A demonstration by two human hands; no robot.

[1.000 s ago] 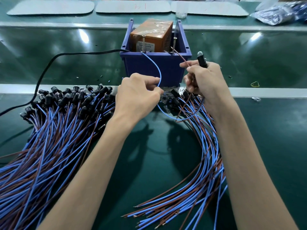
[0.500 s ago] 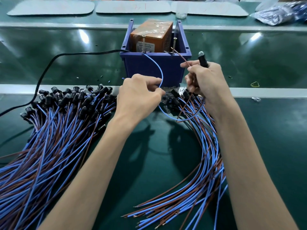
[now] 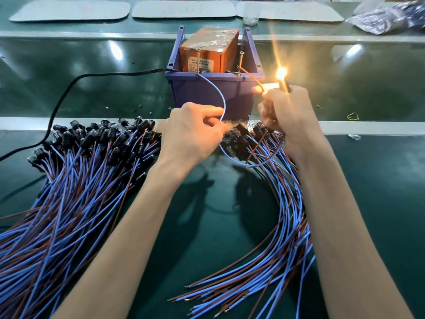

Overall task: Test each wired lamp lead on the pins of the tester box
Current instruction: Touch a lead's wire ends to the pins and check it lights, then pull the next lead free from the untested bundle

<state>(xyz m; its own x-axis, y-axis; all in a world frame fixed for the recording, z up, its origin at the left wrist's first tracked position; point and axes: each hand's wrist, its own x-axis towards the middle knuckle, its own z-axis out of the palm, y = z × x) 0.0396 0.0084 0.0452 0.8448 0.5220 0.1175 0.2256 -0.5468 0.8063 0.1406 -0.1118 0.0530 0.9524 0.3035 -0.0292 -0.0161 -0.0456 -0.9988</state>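
The lamp [image 3: 281, 73] has just lit up, dark a second ago! From the head camera, we see our left hand [image 3: 190, 132] pinching the blue wire [image 3: 222, 97], its end at the left pin [image 3: 197, 62] of the tester box [image 3: 207, 51]. Our right hand [image 3: 289, 116] grips the glowing lamp, with the brown wire [image 3: 251, 78] touching the right pin [image 3: 240, 63].

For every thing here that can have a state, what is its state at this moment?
Small lamp in black holder: lit, gripped by right hand.
Thin blue wire: on left metal pin, pinched by left hand.
Thin brown wire: on right metal pin.
Left heap of lamp leads: unlit, lying on green table.
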